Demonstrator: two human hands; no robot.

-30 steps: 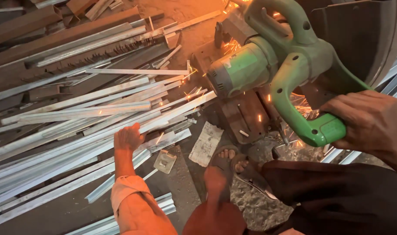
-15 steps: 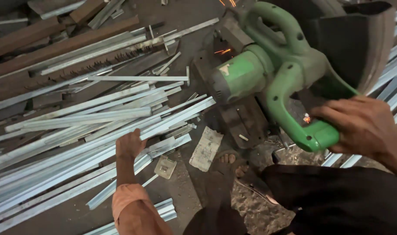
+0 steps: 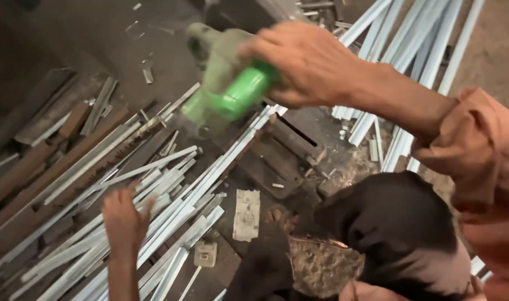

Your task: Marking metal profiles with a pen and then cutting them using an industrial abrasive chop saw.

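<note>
Head view: right hand (image 3: pixel 304 61) fingers still grip the raised green saw (image 3: pixel 226 95); left hand (image 3: pixel 123 220) stays spread.

Floor (image 3: pixel 98 33): bare, dark brown, dusty, dim at far left. Far right, ground (image 3: pixel 494 50) paler and sandy, better lit. Near centre, a patch of sawdust and grit (image 3: pixel 316 267). A flat scrap of paper (image 3: pixel 246 214) lies on the floor near centre, with a small pale square block (image 3: pixel 205 253) just beside it. Small offcuts (image 3: pixel 147 72) scattered far left. No walls or windows in view.
</note>
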